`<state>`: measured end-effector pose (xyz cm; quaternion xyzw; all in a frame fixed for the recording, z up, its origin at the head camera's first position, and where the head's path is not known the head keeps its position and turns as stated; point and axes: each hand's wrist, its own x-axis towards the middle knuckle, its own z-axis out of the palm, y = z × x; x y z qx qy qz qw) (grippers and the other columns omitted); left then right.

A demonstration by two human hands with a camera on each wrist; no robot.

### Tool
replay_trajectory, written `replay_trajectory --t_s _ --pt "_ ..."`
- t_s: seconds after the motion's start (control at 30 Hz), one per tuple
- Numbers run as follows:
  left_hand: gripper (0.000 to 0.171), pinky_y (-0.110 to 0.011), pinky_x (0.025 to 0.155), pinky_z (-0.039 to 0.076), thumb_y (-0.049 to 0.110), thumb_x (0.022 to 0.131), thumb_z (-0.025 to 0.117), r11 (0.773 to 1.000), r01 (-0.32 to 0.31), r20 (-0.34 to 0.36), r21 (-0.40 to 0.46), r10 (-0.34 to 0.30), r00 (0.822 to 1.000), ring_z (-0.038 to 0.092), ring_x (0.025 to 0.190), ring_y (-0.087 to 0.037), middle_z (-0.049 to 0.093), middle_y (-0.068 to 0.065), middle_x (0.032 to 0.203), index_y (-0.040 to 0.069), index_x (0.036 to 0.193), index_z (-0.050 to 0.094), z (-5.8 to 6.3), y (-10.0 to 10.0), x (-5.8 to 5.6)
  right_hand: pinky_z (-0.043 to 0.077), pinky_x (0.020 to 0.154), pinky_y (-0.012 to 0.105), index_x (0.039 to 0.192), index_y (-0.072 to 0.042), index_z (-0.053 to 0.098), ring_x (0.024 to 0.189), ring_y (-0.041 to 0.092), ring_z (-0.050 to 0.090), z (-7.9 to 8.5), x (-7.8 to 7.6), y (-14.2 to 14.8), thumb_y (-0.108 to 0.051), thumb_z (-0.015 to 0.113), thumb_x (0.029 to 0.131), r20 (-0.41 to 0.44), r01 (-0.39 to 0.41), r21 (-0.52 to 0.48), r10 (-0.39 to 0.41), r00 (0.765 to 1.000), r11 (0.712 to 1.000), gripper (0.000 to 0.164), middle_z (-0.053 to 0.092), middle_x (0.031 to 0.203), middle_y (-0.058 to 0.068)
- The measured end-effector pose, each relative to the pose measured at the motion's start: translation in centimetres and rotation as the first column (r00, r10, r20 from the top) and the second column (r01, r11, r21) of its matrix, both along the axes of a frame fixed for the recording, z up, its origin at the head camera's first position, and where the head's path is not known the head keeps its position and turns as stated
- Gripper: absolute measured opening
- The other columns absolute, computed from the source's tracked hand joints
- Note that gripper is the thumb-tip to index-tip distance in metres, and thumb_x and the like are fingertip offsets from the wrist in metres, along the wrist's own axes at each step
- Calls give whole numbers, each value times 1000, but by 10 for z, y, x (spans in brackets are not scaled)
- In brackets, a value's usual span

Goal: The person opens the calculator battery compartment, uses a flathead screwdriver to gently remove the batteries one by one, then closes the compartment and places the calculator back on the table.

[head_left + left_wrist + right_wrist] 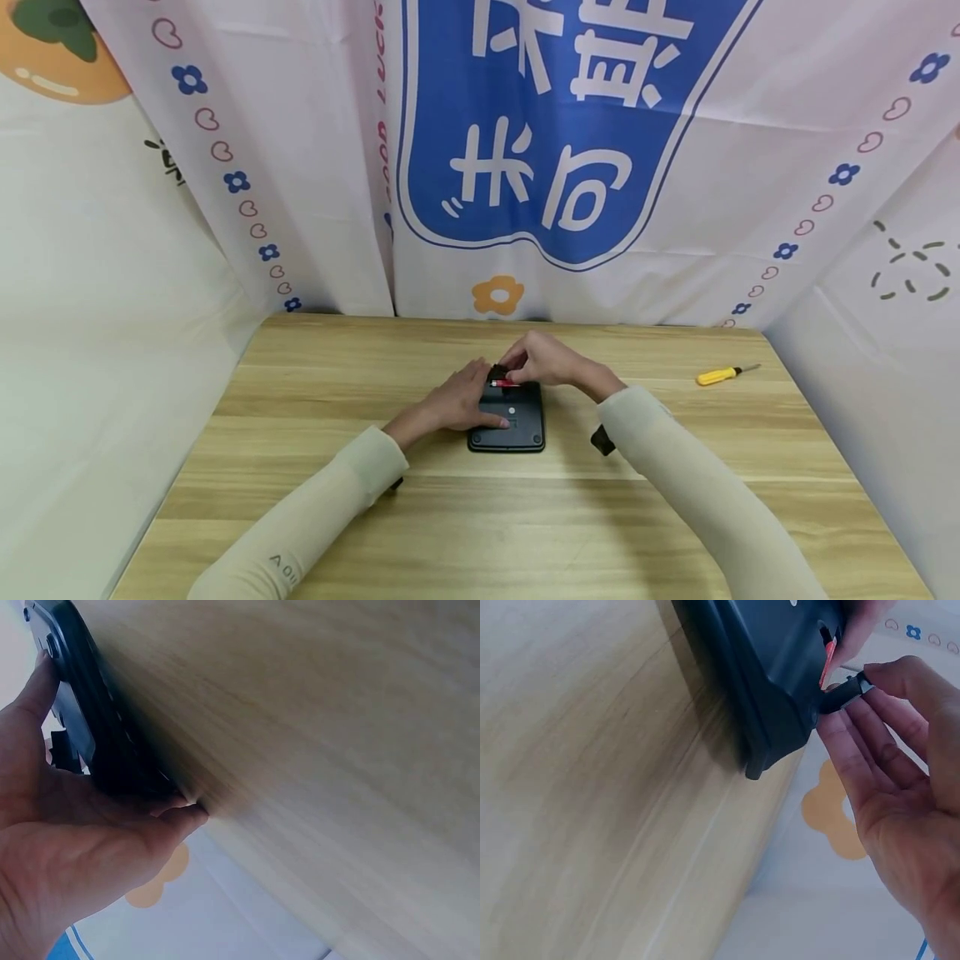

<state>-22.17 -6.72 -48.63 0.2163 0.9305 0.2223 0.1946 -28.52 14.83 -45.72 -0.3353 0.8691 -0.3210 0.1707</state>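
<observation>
A dark calculator (525,423) lies face down on the table, its back with round feet turned up. My left hand (459,398) holds it at the left and far edge, the thumb resting across its back. Near the far end, a red battery (504,384) shows in an opening; the right wrist view gives a sliver of the same battery (828,663). My right hand (547,360) is at that far end, and its thumb and fingers pinch a small black cover (844,694) beside the opening. The calculator's keys are hidden underneath.
A screwdriver (717,376) with a yellow handle lies at the right of the wooden table (510,533). Behind and beside the table hang printed white cloths (330,233). Small black objects show by the right cuff (602,441) and under the left sleeve (396,483).
</observation>
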Motion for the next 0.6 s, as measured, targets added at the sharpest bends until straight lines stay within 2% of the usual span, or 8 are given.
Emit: replay_trajectory --t_s 0.23,0.37,0.5,0.6 --pt "110 -51 132 17 55 95 76 1000 13 7 2 -13 1000 14 163 -35 14 -23 175 -4 167 18 -1 -1 -2 62 81 28 117 1 80 90 12 75 -8 -4 10 -7 78 93 36 63 -86 -60 998 994 26 81 106 9" --pt "110 -51 132 17 56 95 76 1000 13 8 2 -13 1000 15 163 -35 14 -23 175 -4 167 18 -2 -1 -2 62 82 28 120 2 79 92 12 75 -12 -5 14 -6 76 95 97 117 -136 -104 990 984 26 81 106 10" --pt "110 -50 132 18 57 95 75 1000 16 5 -14 -16 1000 16 163 -35 14 -22 175 -4 167 18 -2 -1 -2 63 85 31 123 3 77 96 14 75 -15 -3 17 -6 75 98 195 193 -176 -158 968 965 27 80 113 13" --pt "110 -50 132 18 57 95 75 1000 18 4 -17 -17 1000 15 163 -34 14 -22 176 -4 167 18 -1 -1 -1 64 87 36 124 2 76 97 17 76 -16 0 18 -8 75 98 277 265 -199 -205 939 944 28 79 117 15"
